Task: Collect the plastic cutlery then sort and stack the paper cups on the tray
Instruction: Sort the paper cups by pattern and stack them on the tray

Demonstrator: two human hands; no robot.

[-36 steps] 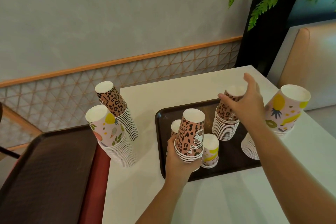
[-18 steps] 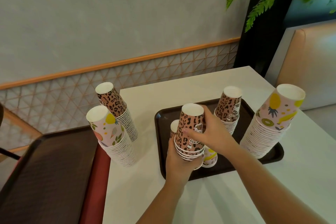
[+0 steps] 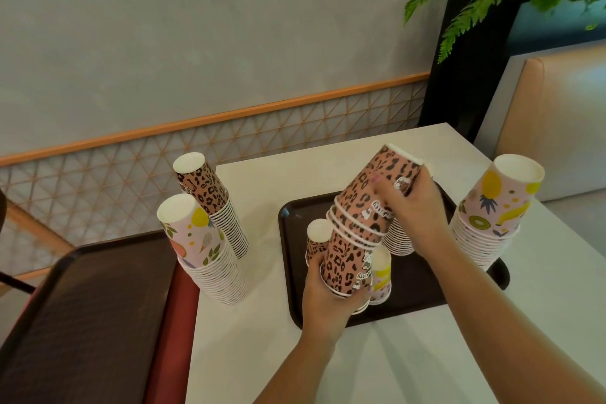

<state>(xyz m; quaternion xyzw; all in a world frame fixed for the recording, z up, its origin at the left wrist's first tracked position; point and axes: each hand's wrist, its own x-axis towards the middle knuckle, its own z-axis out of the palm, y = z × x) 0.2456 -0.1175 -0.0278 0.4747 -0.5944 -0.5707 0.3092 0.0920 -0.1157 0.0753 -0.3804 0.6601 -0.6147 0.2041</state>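
Both hands were busy on leopard-print cups over the brown tray (image 3: 292,315), which sat on the white worktop (image 3: 426,364) toward its right side. Left hand (image 3: 323,300) was wrapped around the base of a short nested leopard stack (image 3: 346,267), holding it just above the tray's near-left part. Right hand (image 3: 414,207) was closed around a tilted clump of leopard cups (image 3: 370,197), leaning right, its lower rims touching the top of the held stack; I couldn't tell whether it was being pulled off or seated on.

Also on the tray: a single small leopard cup (image 3: 317,236) just left of the held stack, a yellow-print cup (image 3: 382,275) just right of it, and a ribbed stack (image 3: 398,239) mostly hidden behind the right hand. A tall fruit-print stack (image 3: 492,216) stood at the tray's right edge. Off the tray, near the worktop's left edge, two more tall stacks: leopard (image 3: 213,200) behind, fruit-print (image 3: 203,249) in front. No cutlery visible.

Handling, my read: thin paper, very light, crushes easily, nested ones likely stick by friction. Grip around the wall near the rolled rim, where it's stiffest, not mid-wall. Tall stacks look tippy; steady low, lift straight.
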